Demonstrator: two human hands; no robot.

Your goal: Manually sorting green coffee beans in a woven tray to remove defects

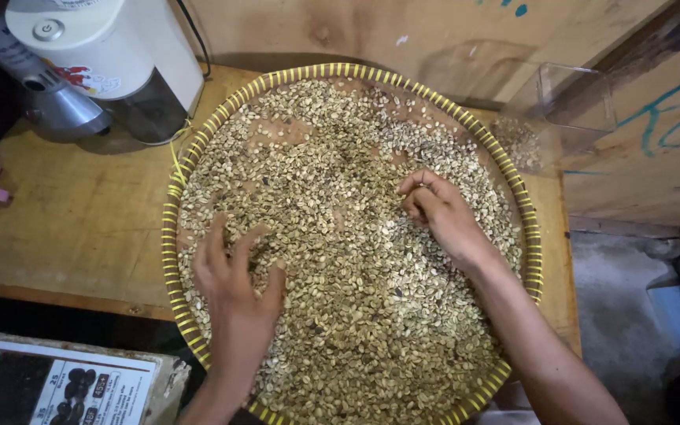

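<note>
- A thick layer of pale green-tan beans [356,315], probably unroasted coffee, fills a wide round woven tray [173,236] with a yellow-banded rim; the tray lies flat on a wooden table [72,212], so the beans spread thin enough to look over one by one.
- A few darker or broken pieces are scattered through the layer, and bare brown patches of the tray floor show near its far edge.
- The left hand [234,287] rests on the beans at the near-left of the tray, fingers spread and palm down, clamped on nothing; it looks set to sweep or steady the layer.
- The right hand [434,208] is right of the tray's middle, fingers curled in with the tips drawn together just over the beans, as for picking out a single one. Whether a bean is actually pinched there I cannot tell; the fingertips hide it.
- The hands are well apart, each over its own half of the tray.
- A clear plastic box [560,110] stands just beyond the tray's far-right rim, with a few beans in its bottom, within easy reach of the right hand.
- At far left a white electric appliance with a dark clear base [112,55] stands on the table, touching nothing in the tray.
- A printed sheet with a dark photo [49,386] lies at the near-left corner, below the table edge.
</note>
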